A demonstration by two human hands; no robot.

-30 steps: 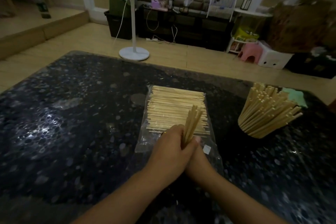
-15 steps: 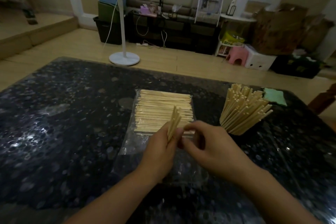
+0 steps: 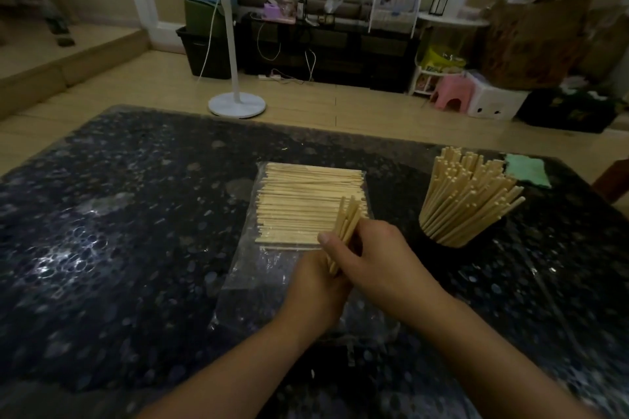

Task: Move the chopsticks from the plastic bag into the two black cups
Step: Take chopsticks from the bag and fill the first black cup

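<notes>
From your head camera: both of your hands meet over the near end of the plastic bag, which lies flat on the dark speckled bench. Your left hand has its grip clenched around a small bundle of chopsticks, holding it near its lower end so the sticks angle up and away from you. Your right hand is on the same bundle, thumb across the near side and fingers curled behind it, so both grips are grasping those sticks. Just beyond your hands, a flat layer of chopsticks lies crosswise inside the bag, filling its far end. Off to your right, well apart from the bag, a black cup stands packed with chopsticks that fan outward at their tops; only its dark lower rim shows. A second cup can't be made out here. Behind that cup a green cloth lies near the bench's far edge. On the floor beyond the bench, a white fan stand and a pink stool.
</notes>
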